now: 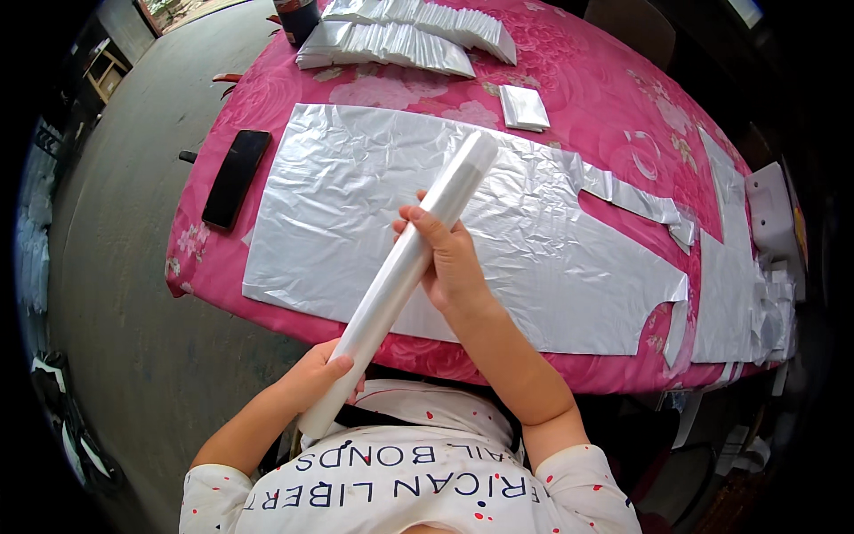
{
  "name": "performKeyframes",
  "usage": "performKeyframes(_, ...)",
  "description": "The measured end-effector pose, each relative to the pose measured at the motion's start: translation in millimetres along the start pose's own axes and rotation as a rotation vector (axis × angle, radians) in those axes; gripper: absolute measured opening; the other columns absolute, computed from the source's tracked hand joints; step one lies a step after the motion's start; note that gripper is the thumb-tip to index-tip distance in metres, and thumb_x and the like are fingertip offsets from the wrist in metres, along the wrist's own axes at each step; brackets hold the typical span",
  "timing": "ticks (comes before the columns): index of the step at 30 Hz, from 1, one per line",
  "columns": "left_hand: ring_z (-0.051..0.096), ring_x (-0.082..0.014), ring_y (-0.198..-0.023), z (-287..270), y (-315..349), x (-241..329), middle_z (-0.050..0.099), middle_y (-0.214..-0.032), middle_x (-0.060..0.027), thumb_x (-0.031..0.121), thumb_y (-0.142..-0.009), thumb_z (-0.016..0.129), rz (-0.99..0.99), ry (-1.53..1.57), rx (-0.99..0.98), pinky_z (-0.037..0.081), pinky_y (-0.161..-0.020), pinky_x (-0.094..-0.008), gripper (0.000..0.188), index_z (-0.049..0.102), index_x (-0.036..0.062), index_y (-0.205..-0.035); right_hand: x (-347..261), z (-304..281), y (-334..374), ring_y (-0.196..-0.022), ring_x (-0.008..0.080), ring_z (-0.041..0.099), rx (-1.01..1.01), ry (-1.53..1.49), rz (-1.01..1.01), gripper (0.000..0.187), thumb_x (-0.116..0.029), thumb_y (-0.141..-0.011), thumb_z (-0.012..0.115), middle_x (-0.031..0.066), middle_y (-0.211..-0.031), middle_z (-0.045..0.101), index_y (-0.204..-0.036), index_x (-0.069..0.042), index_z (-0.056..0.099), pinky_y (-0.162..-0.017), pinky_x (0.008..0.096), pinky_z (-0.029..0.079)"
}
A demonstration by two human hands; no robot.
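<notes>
A long roll of whitish plastic film (pixel 387 283) slants across in front of me, its far end over the table and its near end by my shirt. My left hand (pixel 322 374) is closed round the roll's lower part. Farther up, my right hand (pixel 440 254) grips it with the thumb on top. Beneath the roll, a large silvery-white plastic apron (pixel 338 205) lies spread flat and creased, with its cut-out neck and strap end (pixel 658 307) pointing right. A small folded plastic packet (pixel 524 109) lies just beyond the apron.
A pink flowered cloth covers the table (pixel 587 53). Rows of folded plastic packets (pixel 409 40) stand at the back beside a dark jar (pixel 298 20). A black phone (pixel 236 180) lies at the left edge. More plastic sheeting (pixel 725 303) and a white box (pixel 772 212) are at the right.
</notes>
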State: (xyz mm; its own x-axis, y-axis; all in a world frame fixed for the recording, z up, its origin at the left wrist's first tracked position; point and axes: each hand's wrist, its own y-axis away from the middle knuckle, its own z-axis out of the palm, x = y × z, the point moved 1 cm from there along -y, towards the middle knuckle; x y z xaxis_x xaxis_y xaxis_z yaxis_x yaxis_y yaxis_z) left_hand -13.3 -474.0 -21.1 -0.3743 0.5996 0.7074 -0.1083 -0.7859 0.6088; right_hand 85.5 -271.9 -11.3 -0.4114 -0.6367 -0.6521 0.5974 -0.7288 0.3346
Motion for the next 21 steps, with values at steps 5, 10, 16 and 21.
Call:
performKeyframes(5, 0.055, -0.0100, -0.061, -4, 13, -13, 0.055, -0.073, -0.0041, 0.055, -0.075, 0.062, -0.231, -0.002, -0.124, 0.048, -0.055, -0.0234, 0.069, 0.052, 0.0011, -0.116, -74, -81, -40, -0.085, 0.0137, 0.055, 0.208, 0.190, -0.324, 0.034, -0.020, -0.086, 0.059, 0.0077, -0.103, 0.058, -0.114, -0.005, 0.048, -0.072, 0.0275, 0.046)
performKeyframes(10, 0.054, -0.0093, -0.058, -5, 20, -23, 0.054, -0.069, -0.0024, 0.054, -0.073, 0.064, -0.278, -0.001, -0.128, 0.047, -0.055, -0.0224, 0.069, 0.054, 0.0000, -0.114, -103, -102, -29, -0.072, 0.0076, 0.052, 0.123, 0.579, -0.175, 0.023, -0.021, -0.087, 0.056, 0.0034, -0.094, 0.061, -0.104, -0.005, 0.056, -0.061, 0.0203, 0.040)
performKeyframes(16, 0.054, -0.0087, -0.056, -7, 20, -25, 0.055, -0.069, -0.0030, 0.054, -0.073, 0.065, -0.280, 0.099, -0.174, 0.046, -0.055, -0.0209, 0.069, 0.053, -0.0008, -0.115, -94, -89, -16, -0.063, 0.0040, 0.047, -0.091, 1.033, -0.062, 0.023, -0.028, -0.085, 0.061, -0.0029, -0.077, 0.057, -0.088, -0.005, 0.062, -0.057, 0.0187, 0.039)
performKeyframes(21, 0.054, -0.0092, -0.057, -10, 19, -26, 0.056, -0.070, -0.0041, 0.055, -0.073, 0.064, -0.299, 0.115, -0.207, 0.046, -0.055, -0.0207, 0.073, 0.051, -0.0028, -0.117, -93, -89, -18, -0.062, 0.0049, 0.050, -0.292, 1.098, 0.063, 0.020, -0.024, -0.082, 0.065, -0.0024, -0.069, 0.056, -0.084, -0.004, 0.063, -0.054, 0.0203, 0.040)
